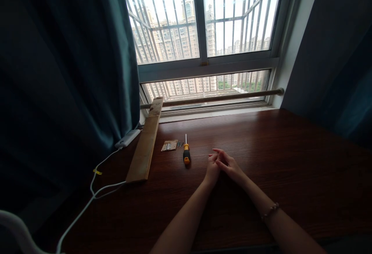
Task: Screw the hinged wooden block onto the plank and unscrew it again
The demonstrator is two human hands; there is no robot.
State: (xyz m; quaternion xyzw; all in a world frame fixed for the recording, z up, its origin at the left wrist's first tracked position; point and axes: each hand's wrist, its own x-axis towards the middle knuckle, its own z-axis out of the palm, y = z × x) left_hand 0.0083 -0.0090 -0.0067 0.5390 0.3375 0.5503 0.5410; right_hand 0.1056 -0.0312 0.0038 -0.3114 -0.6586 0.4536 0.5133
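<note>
My left hand (213, 165) and my right hand (231, 167) are clasped together above the dark wooden table, fingers closed over each other. No object shows in either of them. Just left of my hands lies a screwdriver (186, 155) with a yellow and black handle, its shaft pointing toward the window. Several dark screws (180, 144) lie beside its shaft. Left of these is a small flat wooden piece (174, 144) with a silvery metal part (167, 146) on it, perhaps a hinge.
A long wooden plank (144, 145) lies at the left, its far end at the window rail (217, 98). Next to it are a white power strip (128, 138) and a white cable (84, 208). A blue curtain (116, 72) hangs left; the table (261, 138) extends right.
</note>
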